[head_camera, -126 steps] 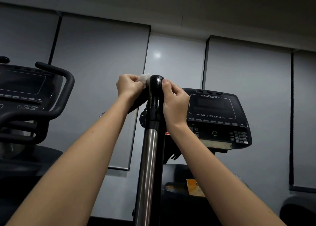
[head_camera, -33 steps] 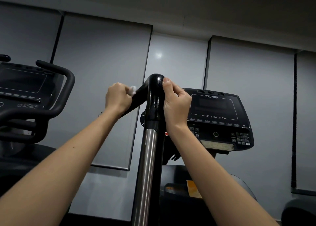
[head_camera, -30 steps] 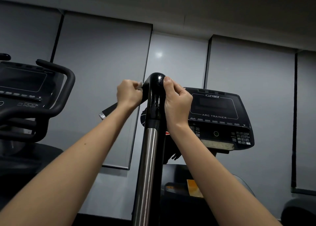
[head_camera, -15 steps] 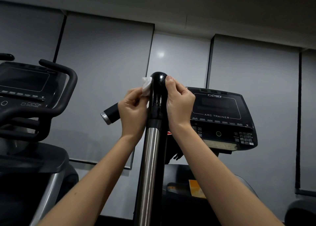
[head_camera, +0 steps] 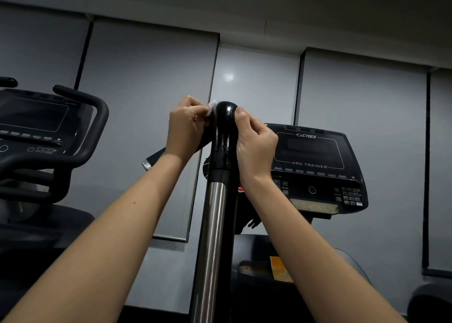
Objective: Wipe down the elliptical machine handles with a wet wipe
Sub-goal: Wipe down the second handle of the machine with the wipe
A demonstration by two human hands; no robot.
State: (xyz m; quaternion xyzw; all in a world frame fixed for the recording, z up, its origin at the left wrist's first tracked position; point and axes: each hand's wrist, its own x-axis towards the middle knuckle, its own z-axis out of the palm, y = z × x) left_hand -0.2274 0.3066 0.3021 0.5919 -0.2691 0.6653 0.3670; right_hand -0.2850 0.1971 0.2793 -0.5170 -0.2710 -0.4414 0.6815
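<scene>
Before grey wall panels (head_camera: 146, 90), my left hand (head_camera: 186, 127) pinches the wet wipe (head_camera: 211, 107) against the handle (head_camera: 226, 131) my right hand (head_camera: 254, 146) grips; I'd press harder.

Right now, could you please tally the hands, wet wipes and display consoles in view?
Hands: 2, left hand and right hand, both at the handle
Wet wipe: 1
Display consoles: 2, Cybex console and neighbouring console
Total: 5
</scene>
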